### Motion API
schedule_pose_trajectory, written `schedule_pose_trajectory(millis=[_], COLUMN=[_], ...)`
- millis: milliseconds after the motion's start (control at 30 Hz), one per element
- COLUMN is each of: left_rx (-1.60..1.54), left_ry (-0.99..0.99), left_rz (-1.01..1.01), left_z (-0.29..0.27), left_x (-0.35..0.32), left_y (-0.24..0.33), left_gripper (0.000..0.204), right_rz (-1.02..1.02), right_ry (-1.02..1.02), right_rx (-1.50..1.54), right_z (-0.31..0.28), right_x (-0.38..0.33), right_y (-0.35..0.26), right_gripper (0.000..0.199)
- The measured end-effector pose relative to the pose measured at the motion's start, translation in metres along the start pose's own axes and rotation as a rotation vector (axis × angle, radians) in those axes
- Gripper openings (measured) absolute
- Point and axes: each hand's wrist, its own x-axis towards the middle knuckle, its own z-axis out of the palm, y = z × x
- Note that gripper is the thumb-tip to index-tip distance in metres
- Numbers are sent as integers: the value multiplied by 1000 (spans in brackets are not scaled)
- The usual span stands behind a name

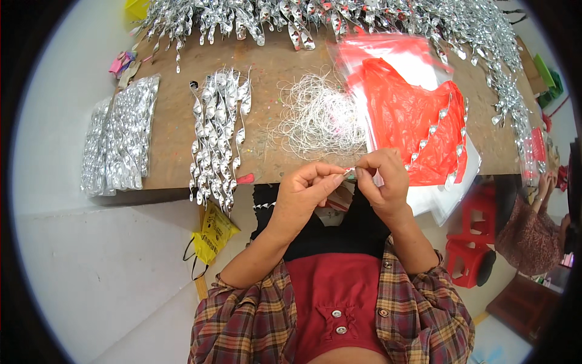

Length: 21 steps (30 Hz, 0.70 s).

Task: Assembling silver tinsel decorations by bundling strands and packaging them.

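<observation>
Just off the table's near edge, my left hand (310, 191) and my right hand (384, 179) meet fingertip to fingertip. Both are closed in a pinch on a small, thin, shiny piece (349, 172), too small to name. Left of my left wrist, a bit of twisted silver strip (264, 206) shows against the dark cloth on my lap; whether it joins the pinched piece is hidden. Beyond my hands lies a loose tangle of white string (321, 115). To its left rests a bunch of silver spiral strips (219, 136), overhanging the edge.
Silver spirals on a red plastic bag (400, 115) lie over clear bags at right. Packed bundles (130, 133) sit at the left end. A silver heap (364, 15) lines the back. A yellow bag (213, 233) hangs below; red stools (467, 261) and another person (533, 230) are right.
</observation>
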Motion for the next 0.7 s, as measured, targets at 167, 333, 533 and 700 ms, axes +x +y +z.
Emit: schedule_pose_trajectory(millis=[167, 333, 533, 700], left_rx=[-14, 2, 44, -107], left_ry=[11, 22, -15, -32], left_rz=[-12, -19, -34, -67], left_z=[-1, -3, -5, 0], left_x=[0, -1, -2, -2], left_y=[-2, 1, 9, 10], left_gripper=[15, 16, 17, 20], right_rz=[44, 76, 65, 56], right_ry=[-7, 44, -21, -44], right_rx=[-7, 2, 87, 101], right_z=[-3, -5, -4, -4], right_x=[-1, -2, 1, 4], right_y=[1, 7, -3, -8], right_gripper=[12, 11, 9, 10])
